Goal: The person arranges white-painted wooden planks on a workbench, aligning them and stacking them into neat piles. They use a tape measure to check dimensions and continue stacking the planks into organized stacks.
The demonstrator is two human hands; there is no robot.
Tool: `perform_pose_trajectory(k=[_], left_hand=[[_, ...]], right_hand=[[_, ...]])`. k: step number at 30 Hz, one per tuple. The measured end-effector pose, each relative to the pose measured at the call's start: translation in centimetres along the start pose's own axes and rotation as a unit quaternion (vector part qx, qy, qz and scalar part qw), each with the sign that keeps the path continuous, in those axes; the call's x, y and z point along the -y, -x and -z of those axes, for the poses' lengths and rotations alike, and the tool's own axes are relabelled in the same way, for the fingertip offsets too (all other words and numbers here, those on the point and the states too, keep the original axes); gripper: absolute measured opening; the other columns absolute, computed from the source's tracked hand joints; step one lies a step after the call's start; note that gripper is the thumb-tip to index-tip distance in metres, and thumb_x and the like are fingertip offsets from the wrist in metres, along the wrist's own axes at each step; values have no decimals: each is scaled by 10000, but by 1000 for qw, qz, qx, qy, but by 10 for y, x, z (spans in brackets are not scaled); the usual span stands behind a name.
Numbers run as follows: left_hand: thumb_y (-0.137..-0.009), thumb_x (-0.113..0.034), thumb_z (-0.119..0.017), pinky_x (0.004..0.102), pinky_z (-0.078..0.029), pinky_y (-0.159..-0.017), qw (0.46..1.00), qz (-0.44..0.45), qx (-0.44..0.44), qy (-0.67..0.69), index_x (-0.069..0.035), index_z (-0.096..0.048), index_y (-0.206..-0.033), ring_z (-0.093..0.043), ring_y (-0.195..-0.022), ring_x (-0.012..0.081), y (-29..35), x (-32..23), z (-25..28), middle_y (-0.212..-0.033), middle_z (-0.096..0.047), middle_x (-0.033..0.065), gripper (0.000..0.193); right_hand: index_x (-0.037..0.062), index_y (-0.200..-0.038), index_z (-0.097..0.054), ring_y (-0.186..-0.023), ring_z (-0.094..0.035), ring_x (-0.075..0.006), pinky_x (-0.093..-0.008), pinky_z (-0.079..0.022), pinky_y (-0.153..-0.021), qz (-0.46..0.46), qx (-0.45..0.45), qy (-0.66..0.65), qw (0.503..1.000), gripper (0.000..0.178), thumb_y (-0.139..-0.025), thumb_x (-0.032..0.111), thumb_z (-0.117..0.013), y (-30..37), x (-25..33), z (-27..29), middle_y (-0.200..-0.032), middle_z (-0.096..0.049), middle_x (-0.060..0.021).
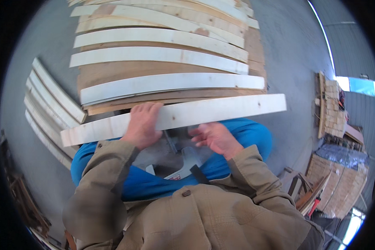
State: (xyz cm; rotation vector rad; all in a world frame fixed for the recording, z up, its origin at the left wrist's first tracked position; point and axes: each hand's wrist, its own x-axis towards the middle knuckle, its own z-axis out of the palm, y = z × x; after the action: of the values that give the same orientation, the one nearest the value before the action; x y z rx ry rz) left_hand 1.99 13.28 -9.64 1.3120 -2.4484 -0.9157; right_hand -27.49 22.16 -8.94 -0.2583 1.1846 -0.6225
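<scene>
A long pale wooden board (221,109) lies crosswise over my lap, its right end a little farther away than its left. My left hand (142,125) is closed around it left of the middle, fingers over the far edge and thumb on the near side. My right hand (216,138) sits just below the board's near edge, fingers loosely bent and apart, holding nothing I can see. Beyond the held board, another pale board (171,83) rests at the near edge of a brown wooden surface (125,71).
More boards (160,55) lie in rows farther back. Several long boards (56,100) are on the grey floor (46,46) at left. To the right stand stacked wood blocks (333,106) and a wrapped pallet load (337,177). A white and grey frame piece (187,164) shows between my knees.
</scene>
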Motion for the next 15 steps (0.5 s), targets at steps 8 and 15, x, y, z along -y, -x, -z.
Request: perform_pose_trajectory(k=[8, 15], left_hand=[[-647, -17, -795, 524, -428, -1137, 997, 1, -77, -10, -47, -596, -1383, -581, -1259, 425, -13, 15, 14, -1307, -630, 207, 763], [-662, 0, -801, 488, -486, -1087, 982, 87, -158, -58, -29, -604, -1404, -619, -1223, 415, -43, 32, 59, -1273, -651, 186, 768]], right_hand=[[-77, -1346, -652, -1011, -761, -237, -355, -598, -882, 81, 79, 332, 937, 574, -884, 197, -855, 19, 28, -7, -1119, -790, -197], [19, -1364, -610, -1241, -650, -411, -512, -532, -1026, 249, -133, 706, 649, 585, -841, 147, -838, -36, 65, 16, -1323, -688, -166]])
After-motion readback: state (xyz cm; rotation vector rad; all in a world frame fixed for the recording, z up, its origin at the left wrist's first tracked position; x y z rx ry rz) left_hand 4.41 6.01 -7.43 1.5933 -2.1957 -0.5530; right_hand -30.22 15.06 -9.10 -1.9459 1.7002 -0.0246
